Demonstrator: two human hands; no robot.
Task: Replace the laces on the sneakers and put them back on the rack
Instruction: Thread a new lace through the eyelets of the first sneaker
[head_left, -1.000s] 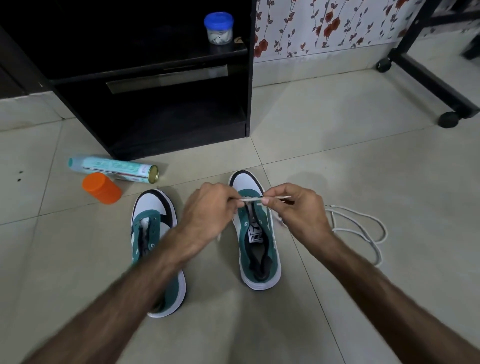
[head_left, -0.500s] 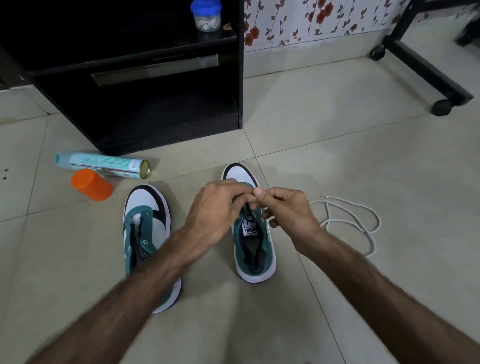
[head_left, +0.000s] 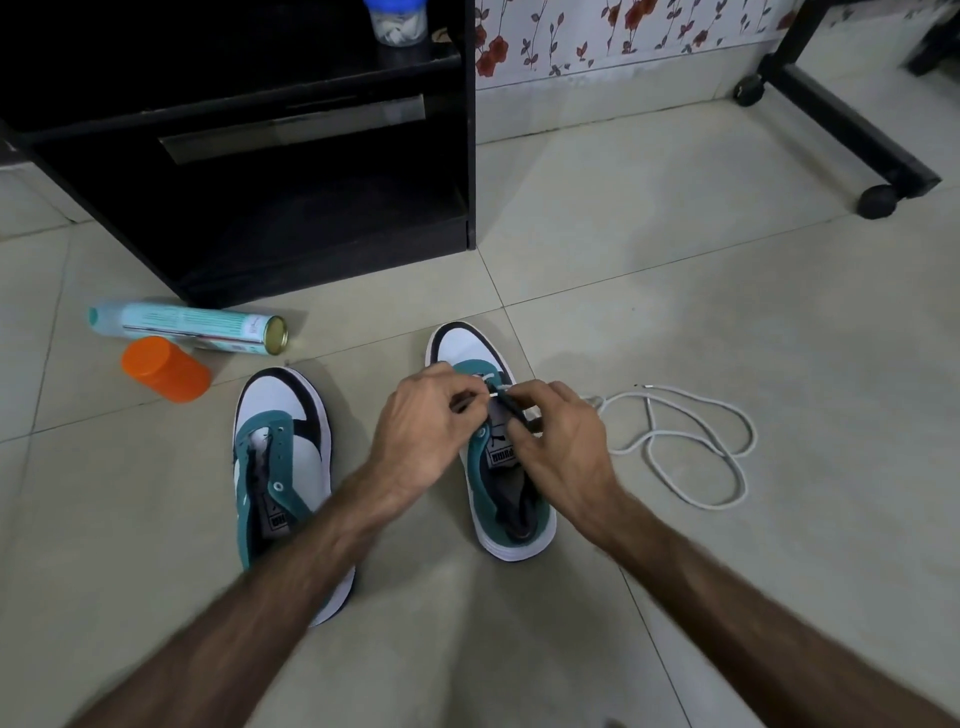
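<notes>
Two green, white and black sneakers stand on the tiled floor, toes pointing away. The left sneaker (head_left: 283, 467) has no lace. Both my hands are over the front eyelets of the right sneaker (head_left: 511, 514). My left hand (head_left: 431, 421) pinches the white lace tip from the left, and my right hand (head_left: 558, 431) pinches the lace close beside it. The rest of the white lace (head_left: 685, 447) lies looped on the floor to the right of that sneaker. The black rack (head_left: 311, 171) stands open beyond the sneakers.
A teal spray can (head_left: 187, 327) lies on its side by the rack, with an orange cap (head_left: 163, 369) beside it. A blue-lidded jar (head_left: 397, 21) sits on the rack shelf. A black wheeled frame (head_left: 852, 124) stands at the right rear.
Both hands dropped from holding the lace stretched above the right sneaker down onto its front eyelets. The lace now runs across the lowest eyelets.
</notes>
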